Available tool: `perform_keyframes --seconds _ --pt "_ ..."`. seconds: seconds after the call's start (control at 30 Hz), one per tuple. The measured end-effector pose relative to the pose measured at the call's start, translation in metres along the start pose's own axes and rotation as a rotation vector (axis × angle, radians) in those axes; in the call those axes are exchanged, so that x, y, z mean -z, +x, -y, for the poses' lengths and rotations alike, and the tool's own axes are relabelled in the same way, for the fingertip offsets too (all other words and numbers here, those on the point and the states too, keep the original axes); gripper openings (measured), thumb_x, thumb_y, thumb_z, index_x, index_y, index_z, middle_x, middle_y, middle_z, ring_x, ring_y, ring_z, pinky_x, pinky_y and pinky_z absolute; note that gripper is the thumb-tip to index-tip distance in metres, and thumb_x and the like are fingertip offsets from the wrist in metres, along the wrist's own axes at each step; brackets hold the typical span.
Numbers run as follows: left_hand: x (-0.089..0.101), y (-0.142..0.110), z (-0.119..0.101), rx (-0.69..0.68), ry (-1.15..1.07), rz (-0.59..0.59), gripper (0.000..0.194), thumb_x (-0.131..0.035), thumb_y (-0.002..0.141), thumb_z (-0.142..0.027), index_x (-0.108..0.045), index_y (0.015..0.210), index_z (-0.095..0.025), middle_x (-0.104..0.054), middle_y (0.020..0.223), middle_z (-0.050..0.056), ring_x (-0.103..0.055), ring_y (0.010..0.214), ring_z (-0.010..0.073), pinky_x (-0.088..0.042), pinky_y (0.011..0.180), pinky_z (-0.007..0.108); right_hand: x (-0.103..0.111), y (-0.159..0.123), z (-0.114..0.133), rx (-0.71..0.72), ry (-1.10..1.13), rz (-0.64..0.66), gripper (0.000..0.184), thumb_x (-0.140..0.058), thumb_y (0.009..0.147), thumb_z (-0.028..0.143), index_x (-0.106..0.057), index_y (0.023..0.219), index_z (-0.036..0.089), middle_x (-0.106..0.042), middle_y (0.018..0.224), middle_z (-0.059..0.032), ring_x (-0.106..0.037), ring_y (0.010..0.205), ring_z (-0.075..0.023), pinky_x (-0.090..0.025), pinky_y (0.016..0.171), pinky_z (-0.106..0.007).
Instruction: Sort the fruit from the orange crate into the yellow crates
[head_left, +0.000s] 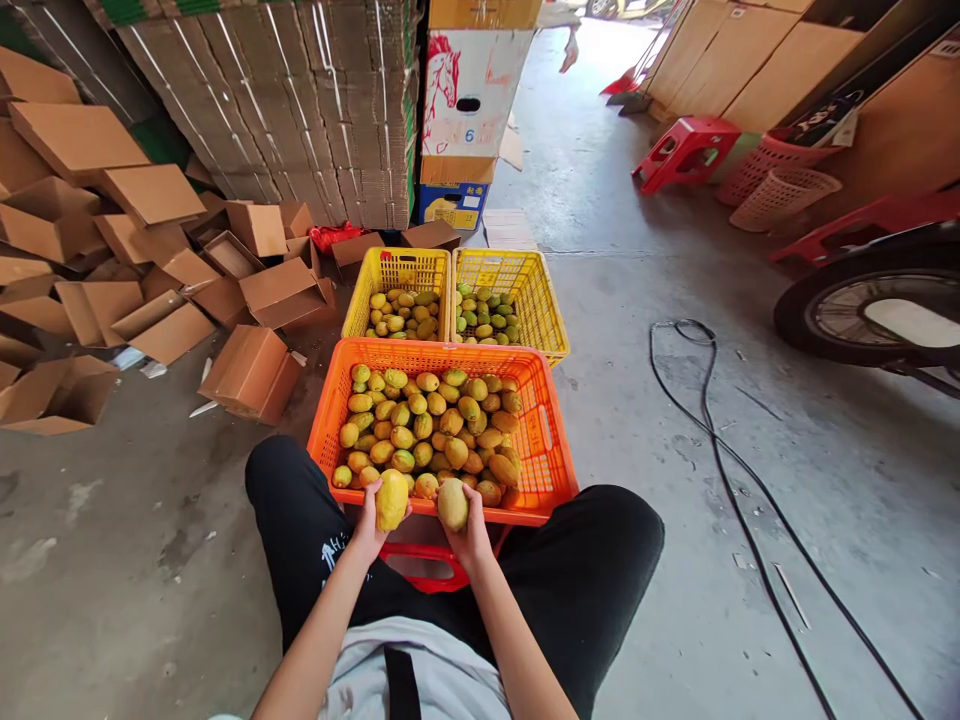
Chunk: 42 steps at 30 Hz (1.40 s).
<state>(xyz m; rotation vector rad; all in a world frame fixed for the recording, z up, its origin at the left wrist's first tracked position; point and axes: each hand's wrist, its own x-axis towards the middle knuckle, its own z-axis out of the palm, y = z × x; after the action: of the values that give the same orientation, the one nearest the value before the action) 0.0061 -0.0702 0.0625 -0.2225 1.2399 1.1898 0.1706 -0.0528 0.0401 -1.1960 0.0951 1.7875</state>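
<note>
My left hand (369, 525) is closed round a bright yellow oval fruit (392, 501). In my right hand (472, 530) sits a paler, greenish-yellow oval fruit (452, 505), with the fingers wrapped behind it. Both fruits are held side by side, apart from each other, over the near rim of an orange plastic crate (555, 440). Many similar fruits (421, 427), yellow to green, fill most of that crate; its right end shows bare wall. Which exact kind of fruit they are, I cannot tell.
Two yellow crates (551, 300) with more fruit stand just beyond. Open cardboard boxes (161, 320) lie heaped at left, before stacked flat cartons (300, 110). A black cable (720, 450) crosses the floor at right, near a wheel (832, 310) and a red stool (686, 152).
</note>
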Motion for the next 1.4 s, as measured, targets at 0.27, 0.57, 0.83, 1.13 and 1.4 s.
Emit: perform_keyframes --seconds 0.27,0.57,0.83,1.13,1.4 --pt "0.001 -0.001 -0.004 0.126 0.031 0.072 0.051 -0.042 0.102 -0.043 -0.067 0.122 -0.004 -0.076 0.083 0.018 -0.074 0.072 0.0275 -0.062 0.069 0.04 0.001 -0.005 0.003 0.038 -0.031 0.043 0.037 -0.069 0.067 0.051 -0.072 0.087 0.02 -0.078 0.085 -0.0104 -0.073 0.083 -0.0287 -0.057 0.069 -0.038" --pt "0.001 -0.005 -0.007 0.203 0.021 0.095 0.042 -0.053 0.101 -0.046 -0.067 0.112 -0.007 -0.075 0.082 0.014 -0.071 0.065 0.0201 -0.062 0.062 0.033 -0.007 -0.006 0.0 0.094 -0.064 -0.036 0.042 -0.082 0.061 0.055 -0.071 0.083 0.021 -0.076 0.083 -0.0052 -0.068 0.079 -0.0221 -0.054 0.067 -0.03" --pt "0.001 -0.01 -0.003 0.11 0.128 0.101 0.02 -0.063 0.095 -0.025 -0.068 0.104 -0.008 -0.076 0.087 0.014 -0.074 0.077 0.0238 -0.063 0.079 0.041 -0.011 -0.012 -0.006 0.155 -0.215 0.037 0.053 -0.094 0.055 0.046 -0.068 0.095 0.022 -0.073 0.084 -0.0015 -0.071 0.074 -0.0212 -0.054 0.064 -0.03" --pt "0.003 0.001 -0.001 0.114 -0.017 0.049 0.04 -0.059 0.094 -0.043 -0.065 0.118 -0.011 -0.074 0.078 0.009 -0.068 0.063 0.0194 -0.06 0.059 0.032 -0.01 -0.01 -0.006 0.174 -0.202 -0.1 0.06 -0.094 0.051 0.038 -0.061 0.099 0.027 -0.073 0.087 0.0003 -0.071 0.072 -0.0219 -0.055 0.06 -0.031" --pt "0.002 0.0 -0.006 0.149 -0.023 0.138 0.05 -0.043 0.099 -0.044 -0.063 0.128 -0.008 -0.076 0.086 0.015 -0.071 0.064 0.0223 -0.058 0.059 0.033 -0.009 -0.01 -0.004 0.132 -0.159 -0.008 0.044 -0.089 0.056 0.041 -0.066 0.088 0.024 -0.075 0.085 -0.0007 -0.072 0.081 -0.0234 -0.053 0.062 -0.029"
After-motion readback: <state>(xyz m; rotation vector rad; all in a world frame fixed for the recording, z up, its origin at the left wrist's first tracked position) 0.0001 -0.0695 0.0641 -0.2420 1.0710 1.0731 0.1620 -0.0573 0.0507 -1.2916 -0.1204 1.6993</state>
